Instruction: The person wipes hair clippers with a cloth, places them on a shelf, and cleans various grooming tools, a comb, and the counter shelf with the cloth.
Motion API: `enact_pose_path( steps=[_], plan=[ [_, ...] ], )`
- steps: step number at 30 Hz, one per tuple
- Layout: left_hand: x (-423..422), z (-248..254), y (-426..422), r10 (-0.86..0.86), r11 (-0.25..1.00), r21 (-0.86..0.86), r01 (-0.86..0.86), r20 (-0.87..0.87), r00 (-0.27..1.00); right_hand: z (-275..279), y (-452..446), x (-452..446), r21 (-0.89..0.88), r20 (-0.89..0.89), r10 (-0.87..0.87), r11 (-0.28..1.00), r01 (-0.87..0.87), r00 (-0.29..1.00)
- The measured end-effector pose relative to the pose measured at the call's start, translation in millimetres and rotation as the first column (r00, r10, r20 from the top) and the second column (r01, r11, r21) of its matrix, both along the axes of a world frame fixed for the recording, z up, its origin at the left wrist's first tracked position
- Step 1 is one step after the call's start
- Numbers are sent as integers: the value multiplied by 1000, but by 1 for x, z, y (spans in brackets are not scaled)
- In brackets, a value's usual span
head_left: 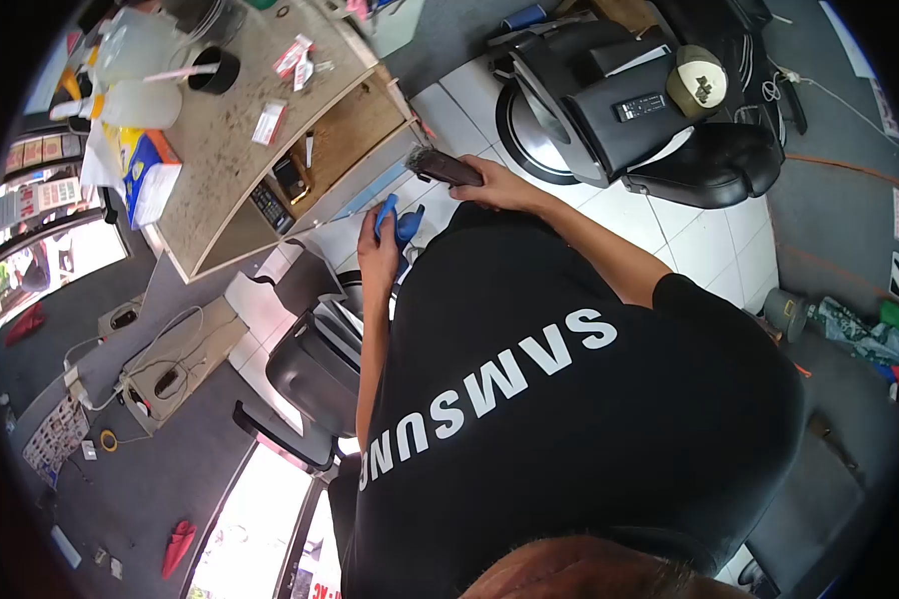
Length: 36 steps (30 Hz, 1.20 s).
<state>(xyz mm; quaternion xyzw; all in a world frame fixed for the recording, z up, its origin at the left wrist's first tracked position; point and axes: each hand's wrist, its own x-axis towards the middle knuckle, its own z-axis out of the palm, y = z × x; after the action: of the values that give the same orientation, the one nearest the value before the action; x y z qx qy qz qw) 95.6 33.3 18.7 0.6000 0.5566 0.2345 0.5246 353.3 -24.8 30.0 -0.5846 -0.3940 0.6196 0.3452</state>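
My right hand (494, 187) is wrapped round a dark brown hair clipper (449, 168), whose greyish head points up and left, towards the counter's corner. In front of my body, my left hand (378, 250) is closed on a blue object (406, 225), possibly a spray bottle; its lower part is partly hidden by my shirt. The two hands are a short way apart, over the white tiled floor.
The worn wooden counter (215, 180) at upper left holds a white spray bottle (135, 105), a black cup (215, 72) and small boxes; its open shelf contains a remote. A black barber chair (619, 110) stands at upper right, another chair (315, 364) beside my left arm.
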Motion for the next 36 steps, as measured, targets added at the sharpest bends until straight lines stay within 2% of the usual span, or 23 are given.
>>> enact_pose_path(
  steps=[3,5,7,8,9,10,11,13,14,17,18,22,25,26,27,28,29,31,32,33,34,35,36],
  plan=[
    [32,9,-2,-58,975,-210,70,61,996,-10,6,7,-8,-24,10,1000,-10,1000],
    [52,-7,-5,109,967,-252,-42,259,960,-8,8,12,-4,-65,22,1000,-22,998],
    [58,-4,1,125,962,-257,-93,112,986,-22,6,20,50,-122,15,999,-9,992],
    [59,-14,1,220,931,-340,-132,235,947,-20,3,26,31,-135,20,999,-16,991],
    [59,-17,4,246,931,-330,-154,258,934,-15,2,34,10,-143,22,1000,-21,989],
    [59,-21,5,271,930,-323,-175,282,920,-8,2,43,-58,-54,70,996,-73,996],
    [60,-16,5,294,928,-317,-194,307,905,-12,1,48,-44,38,79,996,-77,996],
    [62,-7,3,255,954,-211,-213,198,946,-26,-3,57,-11,224,86,996,-85,971],
    [72,10,1,251,960,-163,-228,137,958,-42,-8,59,125,376,45,987,-99,926],
    [98,35,-4,237,967,-108,-232,36,971,-24,-4,64,54,606,105,984,-172,788],
    [105,35,-7,229,968,-106,-226,16,973,-35,-6,66,124,695,70,969,-214,716],
    [133,16,-17,62,996,69,-60,-14,998,-24,-1,66,114,719,82,966,-234,690],
    [138,7,-23,-35,982,184,49,-77,996,-54,2,71,59,616,77,988,-144,784],
    [136,2,-25,-20,981,191,34,-74,997,-52,9,80,-78,297,58,996,-36,953],
    [132,2,-27,7,993,122,0,-56,998,-48,17,92,-243,-53,-31,970,17,998],
    [127,2,-30,35,998,51,-33,-40,999,-48,22,105,-408,-377,-176,913,7,909],
    [123,4,-32,64,998,-22,-64,-26,998,-61,20,117,-333,-681,-225,943,-21,697],
    [119,6,-34,66,997,-44,-67,-37,997,-118,27,143,-263,-723,-205,965,11,659],
    [116,1,-34,67,997,-39,-69,-56,996,-156,34,148,-171,-148,76,980,-102,986],
    [113,-6,-34,70,997,-29,-72,-77,995,-199,45,148,-163,511,295,955,-246,807],
    [110,-14,-35,58,998,11,-57,-122,991,-227,50,147,-251,913,339,906,-342,229],
    [109,1,-41,64,998,3,-64,-136,989,-238,52,148,-206,838,303,946,-252,454],
    [116,25,-42,79,997,13,-78,-138,987,-213,54,146,-270,596,294,950,-159,747]
  ],
)
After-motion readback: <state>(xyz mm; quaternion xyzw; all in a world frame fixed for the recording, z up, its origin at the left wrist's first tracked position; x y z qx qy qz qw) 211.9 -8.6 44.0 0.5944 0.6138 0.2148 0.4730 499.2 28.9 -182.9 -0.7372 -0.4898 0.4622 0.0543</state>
